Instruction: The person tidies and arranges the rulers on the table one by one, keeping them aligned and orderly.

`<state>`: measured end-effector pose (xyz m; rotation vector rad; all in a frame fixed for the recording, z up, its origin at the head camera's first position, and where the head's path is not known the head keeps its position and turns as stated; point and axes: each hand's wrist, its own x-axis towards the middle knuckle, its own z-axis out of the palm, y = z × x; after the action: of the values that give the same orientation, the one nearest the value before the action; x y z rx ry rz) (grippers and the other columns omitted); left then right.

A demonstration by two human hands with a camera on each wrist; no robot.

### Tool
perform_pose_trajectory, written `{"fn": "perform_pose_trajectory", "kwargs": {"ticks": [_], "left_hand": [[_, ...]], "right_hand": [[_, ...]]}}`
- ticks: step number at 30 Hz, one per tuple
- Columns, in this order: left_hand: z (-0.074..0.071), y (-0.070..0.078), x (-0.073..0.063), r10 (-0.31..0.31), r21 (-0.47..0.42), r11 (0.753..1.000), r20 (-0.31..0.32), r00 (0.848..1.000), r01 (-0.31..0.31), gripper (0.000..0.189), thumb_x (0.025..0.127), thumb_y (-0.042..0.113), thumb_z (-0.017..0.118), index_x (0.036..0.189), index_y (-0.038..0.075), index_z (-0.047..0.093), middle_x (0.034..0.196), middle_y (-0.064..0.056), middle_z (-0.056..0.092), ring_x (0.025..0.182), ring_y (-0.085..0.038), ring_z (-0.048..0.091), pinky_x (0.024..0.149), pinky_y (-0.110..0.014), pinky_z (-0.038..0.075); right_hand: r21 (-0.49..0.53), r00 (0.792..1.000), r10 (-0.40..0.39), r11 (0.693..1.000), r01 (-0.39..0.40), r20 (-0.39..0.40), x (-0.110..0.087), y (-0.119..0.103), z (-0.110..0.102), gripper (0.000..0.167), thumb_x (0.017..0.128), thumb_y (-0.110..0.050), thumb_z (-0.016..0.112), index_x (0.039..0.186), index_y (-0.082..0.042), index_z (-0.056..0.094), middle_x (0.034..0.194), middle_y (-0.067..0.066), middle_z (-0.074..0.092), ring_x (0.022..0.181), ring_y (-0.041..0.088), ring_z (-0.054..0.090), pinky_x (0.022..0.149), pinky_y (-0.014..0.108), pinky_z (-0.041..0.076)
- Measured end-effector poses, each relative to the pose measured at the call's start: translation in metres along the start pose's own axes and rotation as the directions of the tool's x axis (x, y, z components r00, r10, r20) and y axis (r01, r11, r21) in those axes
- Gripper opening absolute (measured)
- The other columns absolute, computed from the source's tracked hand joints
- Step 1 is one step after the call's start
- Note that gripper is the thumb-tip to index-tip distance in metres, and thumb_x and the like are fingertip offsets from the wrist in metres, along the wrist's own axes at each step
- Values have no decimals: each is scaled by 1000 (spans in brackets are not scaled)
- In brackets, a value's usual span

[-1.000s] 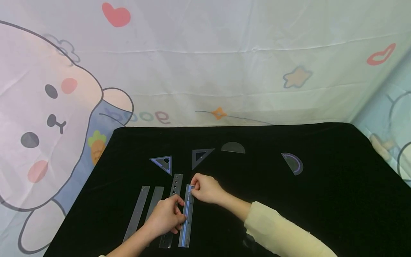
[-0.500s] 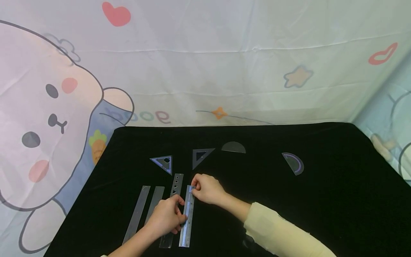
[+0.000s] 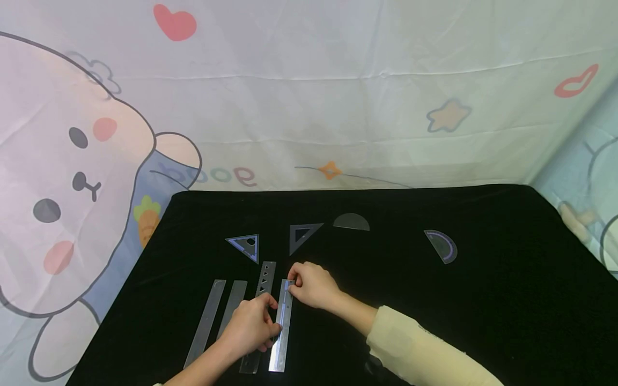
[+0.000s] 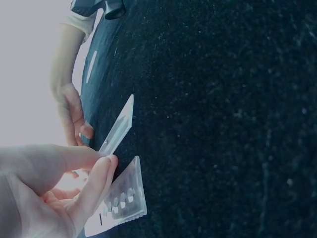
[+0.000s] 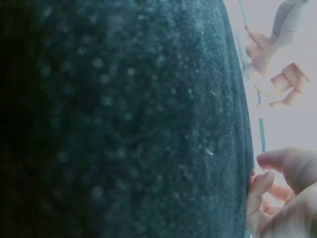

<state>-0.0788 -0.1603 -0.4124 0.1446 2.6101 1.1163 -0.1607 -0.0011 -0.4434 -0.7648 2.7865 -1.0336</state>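
A clear ruler with a blue strip (image 3: pixel 281 333) lies lengthwise between my two hands, its near half shining. My left hand (image 3: pixel 250 324) pinches its left edge around the middle, and in the left wrist view the ruler (image 4: pixel 119 130) stands tilted above the cloth. At its far end, my right hand (image 3: pixel 313 284) pinches the corner between thumb and fingers. Under my left hand lies a clear stencil ruler with cut-out holes (image 3: pixel 265 276), partly hidden. Farther left are two plain clear rulers, the outer one (image 3: pixel 206 319) and the inner one (image 3: pixel 234 303), whose near part my hand covers.
Beyond the hands lie a blue-edged set square (image 3: pixel 248 246), a plain set square (image 3: pixel 300 236), a clear protractor (image 3: pixel 351 221) and a purple-marked protractor (image 3: pixel 441 246). Black cloth (image 3: pixel 507 300) covers the table, and a printed curtain (image 3: pixel 338 107) hangs behind it.
The ruler between my hands has tilted slightly, so its near half now catches more light and the blue strip shows less. Both hands keep nearly the same place.
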Motion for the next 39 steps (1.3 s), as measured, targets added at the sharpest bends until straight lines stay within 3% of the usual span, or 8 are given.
{"fn": "perform_pose_trajectory", "kwargs": {"ticks": [14,21,39], "left_hand": [[1,0,1,4,20,1000,-9,1000,-4,34,74,-1,69,103,-2,52,58,-1,55,41,-8,56,38,-23,49],[0,0,1,6,40,999,-9,1000,-6,34,75,-1,70,104,-2,52,57,0,56,40,-8,55,37,-23,48],[1,0,-1,14,47,999,-13,1000,-14,36,74,-1,70,105,-2,52,57,1,56,39,-7,55,37,-22,48]], "right_hand": [[42,999,-38,998,37,23,0,4,-2,13,80,-13,68,91,-10,63,73,-2,52,60,5,46,51,17,40],[32,997,-77,997,77,-8,-3,0,-5,14,79,-11,68,91,-9,62,72,-3,50,59,4,44,50,16,40],[-7,999,-24,1000,24,39,-1,2,-1,16,80,-16,69,95,-15,64,75,-4,52,61,4,46,50,16,39]]}}
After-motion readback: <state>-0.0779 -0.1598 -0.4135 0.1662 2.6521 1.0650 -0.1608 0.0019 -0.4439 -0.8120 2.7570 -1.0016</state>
